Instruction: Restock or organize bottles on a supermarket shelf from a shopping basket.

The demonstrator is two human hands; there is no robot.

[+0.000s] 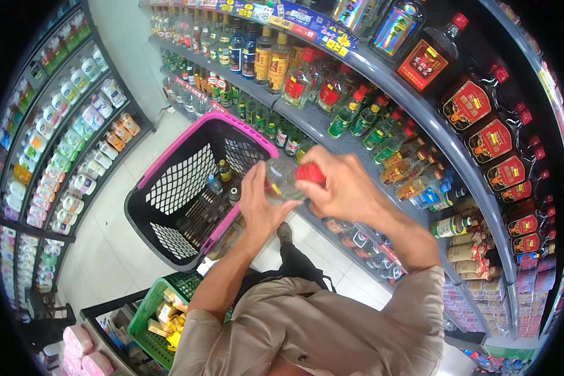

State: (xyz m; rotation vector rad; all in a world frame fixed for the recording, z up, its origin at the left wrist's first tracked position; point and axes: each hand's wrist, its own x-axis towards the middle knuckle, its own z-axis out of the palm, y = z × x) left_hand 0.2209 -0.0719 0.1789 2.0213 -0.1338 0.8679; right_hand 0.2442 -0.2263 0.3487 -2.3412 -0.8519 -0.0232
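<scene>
A clear glass bottle [282, 177] with a red cap [310, 174] is between my two hands, tilted on its side. My right hand [338, 185] grips the red cap and neck. My left hand [262, 199] wraps around the bottle's body near its base. Just left of the bottle stands a tall black shopping basket [136, 221] with a pink rim. Near its bottom are a small bottle with a blue cap [214, 184], a dark bottle with a yellow label [224, 170] and another bottle with a pale cap [234, 195].
Liquor shelves [305, 120] curve along the right, packed with glass bottles. Across the tiled floor [98, 225], another shelf [77, 136] carries toiletry bottles. A green plastic basket [141, 315] of small boxes stands at lower left, near pink-wrapped packs [77, 340].
</scene>
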